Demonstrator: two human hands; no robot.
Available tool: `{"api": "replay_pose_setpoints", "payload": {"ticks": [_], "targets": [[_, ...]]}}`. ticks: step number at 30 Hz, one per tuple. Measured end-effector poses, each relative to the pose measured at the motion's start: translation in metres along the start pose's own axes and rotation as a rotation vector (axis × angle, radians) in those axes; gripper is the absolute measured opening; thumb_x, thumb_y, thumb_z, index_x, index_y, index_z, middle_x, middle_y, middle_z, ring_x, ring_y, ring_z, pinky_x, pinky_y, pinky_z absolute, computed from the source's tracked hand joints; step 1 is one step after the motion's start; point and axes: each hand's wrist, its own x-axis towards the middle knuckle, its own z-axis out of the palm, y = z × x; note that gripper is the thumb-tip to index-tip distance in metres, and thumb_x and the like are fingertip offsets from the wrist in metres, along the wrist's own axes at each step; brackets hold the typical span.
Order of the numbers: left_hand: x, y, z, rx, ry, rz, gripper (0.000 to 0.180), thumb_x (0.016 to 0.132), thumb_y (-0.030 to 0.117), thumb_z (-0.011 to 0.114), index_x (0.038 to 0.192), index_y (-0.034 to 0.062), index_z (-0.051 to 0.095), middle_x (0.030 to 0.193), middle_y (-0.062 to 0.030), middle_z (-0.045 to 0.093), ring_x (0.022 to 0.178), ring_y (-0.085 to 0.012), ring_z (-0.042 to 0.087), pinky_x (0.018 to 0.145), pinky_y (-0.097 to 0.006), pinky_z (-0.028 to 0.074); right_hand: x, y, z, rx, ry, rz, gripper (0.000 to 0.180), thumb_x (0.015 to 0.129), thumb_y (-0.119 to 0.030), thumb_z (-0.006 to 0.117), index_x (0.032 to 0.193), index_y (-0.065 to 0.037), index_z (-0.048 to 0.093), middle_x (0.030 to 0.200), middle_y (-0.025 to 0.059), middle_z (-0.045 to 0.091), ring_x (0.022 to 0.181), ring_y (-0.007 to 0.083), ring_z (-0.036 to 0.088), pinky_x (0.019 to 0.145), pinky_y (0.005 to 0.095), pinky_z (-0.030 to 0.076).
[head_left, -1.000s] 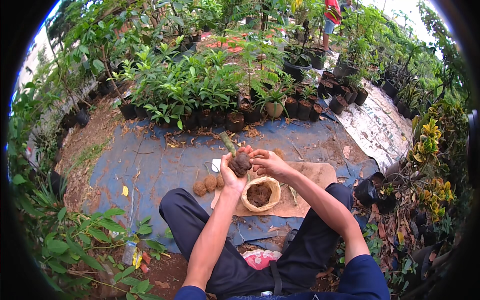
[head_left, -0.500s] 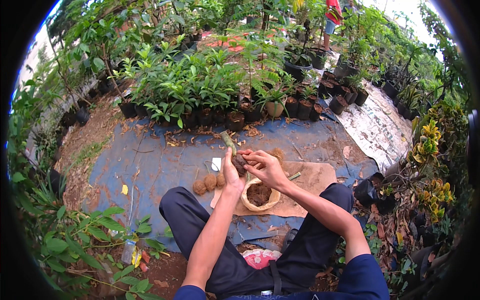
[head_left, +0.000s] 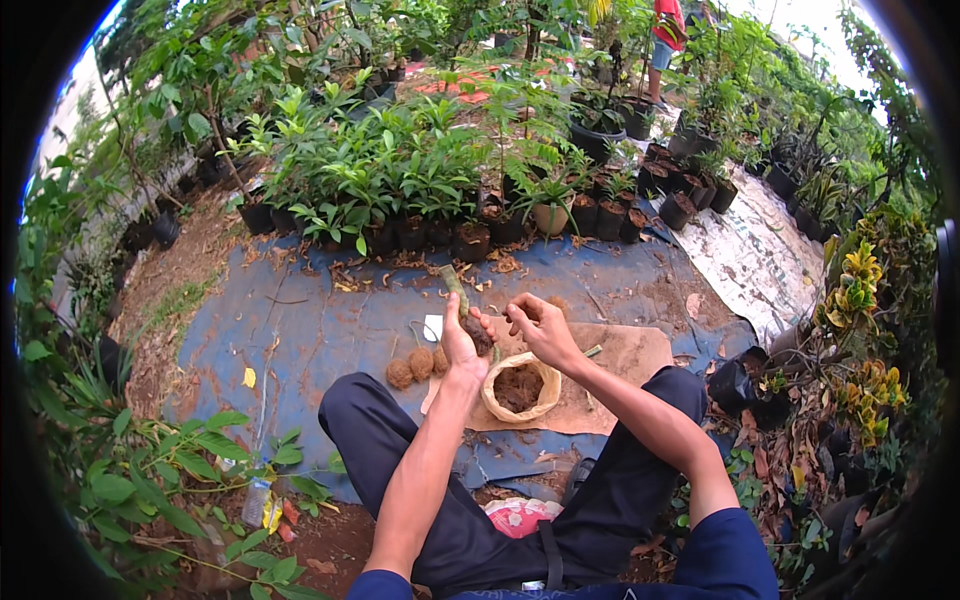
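My left hand [head_left: 463, 340] is wrapped round a thick green stem cutting [head_left: 453, 284] with a dark brown clump of soil [head_left: 478, 334] at its lower end. The stem tilts up and to the left. To the right of it, apart from the clump, is my right hand [head_left: 543, 330], its fingers curled with the tips pressed together; anything thin between them is too small to make out. Below both hands an open pale bag [head_left: 553, 392] holds brown loose material [head_left: 520, 385]. Brown fibrous balls [head_left: 399, 375] lie left of my left hand, beside a white card [head_left: 433, 327].
Under the bag lies a brown board [head_left: 640, 352] with a green stem piece [head_left: 592, 351] on it. A blue tarp [head_left: 300, 330] covers the ground. Potted plants [head_left: 470, 241] line its far edge. A black pot [head_left: 735, 385] stands at right. A person [head_left: 664, 45] stands far off.
My right hand has come away from the soil clump, moving right. The left hand still grips the cutting in nearly the same place.
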Motion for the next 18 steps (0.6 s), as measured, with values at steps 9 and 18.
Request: {"api": "replay_pose_setpoints", "payload": {"ticks": [9,18], "targets": [[-0.0030,0.0038,0.0006,0.004,-0.044,-0.018,0.047,0.089,0.055,0.054,0.080,0.0084,0.055,0.070,-0.0063,0.058,0.061,-0.0164,0.055,0.057,-0.028,0.046,0.0010,-0.0031,-0.0009,-0.030,-0.016,0.036,0.026,0.097,-0.023,0.053,0.098,0.002,0.059,0.081,0.0047,0.063,0.072,0.0079,0.058,0.063,0.0250,0.046],[-0.0003,0.0035,-0.0020,-0.028,-0.114,-0.138,0.020,0.089,0.027,0.064,0.094,0.0087,0.058,0.092,-0.0090,0.067,0.084,-0.0185,0.065,0.071,-0.032,0.052,0.0068,-0.0002,-0.0060,0.029,0.063,0.000,0.025,0.097,-0.023,0.053,0.100,0.001,0.058,0.084,0.0038,0.063,0.076,0.0085,0.060,0.062,0.0236,0.045]]}}
